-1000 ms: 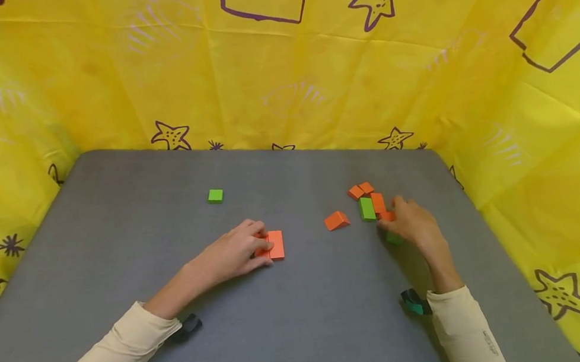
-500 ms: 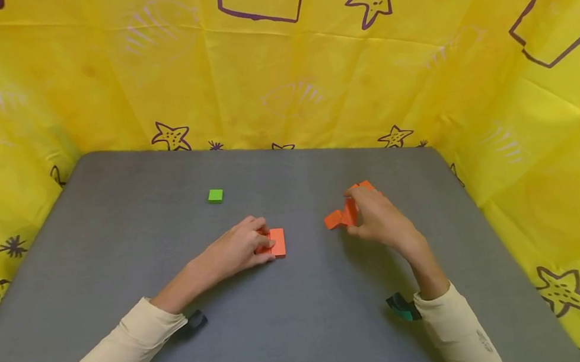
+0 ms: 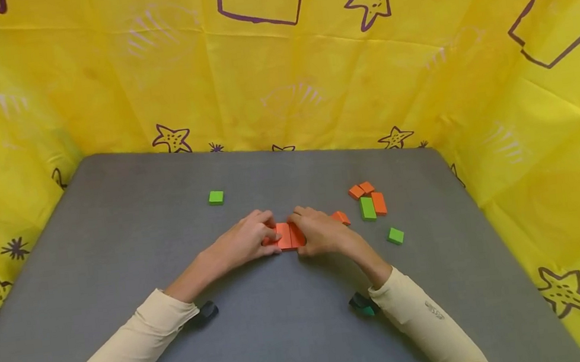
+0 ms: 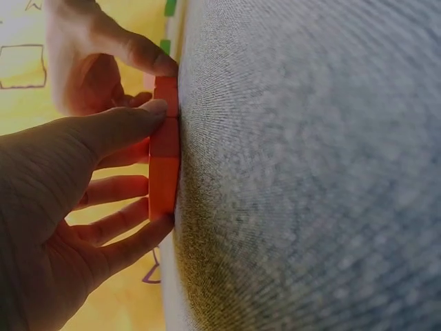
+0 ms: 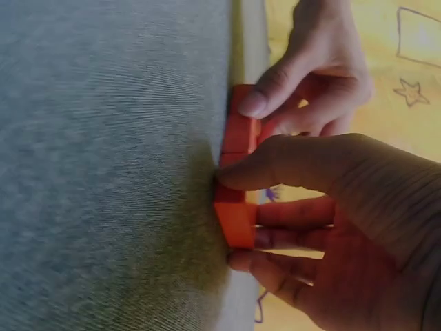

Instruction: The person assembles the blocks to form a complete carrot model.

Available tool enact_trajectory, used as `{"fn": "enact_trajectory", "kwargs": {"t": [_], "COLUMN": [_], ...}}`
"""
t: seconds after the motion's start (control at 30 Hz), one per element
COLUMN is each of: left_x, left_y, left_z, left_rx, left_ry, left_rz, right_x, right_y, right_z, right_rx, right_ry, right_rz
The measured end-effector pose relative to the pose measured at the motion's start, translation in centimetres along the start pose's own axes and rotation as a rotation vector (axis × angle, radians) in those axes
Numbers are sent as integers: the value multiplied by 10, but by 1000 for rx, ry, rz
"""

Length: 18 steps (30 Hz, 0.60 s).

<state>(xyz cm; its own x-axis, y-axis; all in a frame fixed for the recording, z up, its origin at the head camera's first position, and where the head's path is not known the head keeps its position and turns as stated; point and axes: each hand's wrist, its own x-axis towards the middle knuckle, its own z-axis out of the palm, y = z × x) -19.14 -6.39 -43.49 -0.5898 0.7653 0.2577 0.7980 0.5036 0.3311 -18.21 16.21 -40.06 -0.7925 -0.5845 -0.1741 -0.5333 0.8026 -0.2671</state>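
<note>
Several orange blocks stand side by side in a short row on the grey table, at centre in the head view. My left hand (image 3: 245, 237) grips the left part of the row, thumb on the near side and fingers round the left end. The middle orange block (image 3: 283, 236) shows between the hands. At the right end my right hand (image 3: 324, 232) pinches another orange block (image 3: 297, 235) against the row. In the left wrist view the left-end orange block (image 4: 162, 186) is visible; the right wrist view shows the right-end orange block (image 5: 236, 222). Fingers partly hide both ends.
Right of my right hand lie an orange wedge-like block (image 3: 341, 218), a green block (image 3: 367, 208), an orange block (image 3: 378, 203), two small orange blocks (image 3: 356, 191) and a small green block (image 3: 395, 236). Another green block (image 3: 216, 198) lies at back left. Yellow patterned cloth (image 3: 278, 75) surrounds the table.
My right hand has picked up an orange block from the right-hand cluster and carried it left to the row. My left hand, still gripping its blocks, has shifted slightly right.
</note>
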Motion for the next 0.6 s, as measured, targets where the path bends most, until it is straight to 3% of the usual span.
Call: {"fn": "enact_trajectory", "kwargs": {"t": [0.2, 0.43, 0.6], "left_x": [1, 2, 1], "left_y": [-1, -2, -4], "left_z": [3, 3, 1], "left_rx": [-19, -15, -2], "left_ry": [-2, 9, 4], "left_rz": [-5, 12, 28], "right_x": [7, 11, 8], "right_y": [0, 0, 6], "right_z": [3, 3, -7], "right_rx": [70, 65, 112], "right_ry": [-1, -7, -40], "right_rz": [21, 29, 54]}}
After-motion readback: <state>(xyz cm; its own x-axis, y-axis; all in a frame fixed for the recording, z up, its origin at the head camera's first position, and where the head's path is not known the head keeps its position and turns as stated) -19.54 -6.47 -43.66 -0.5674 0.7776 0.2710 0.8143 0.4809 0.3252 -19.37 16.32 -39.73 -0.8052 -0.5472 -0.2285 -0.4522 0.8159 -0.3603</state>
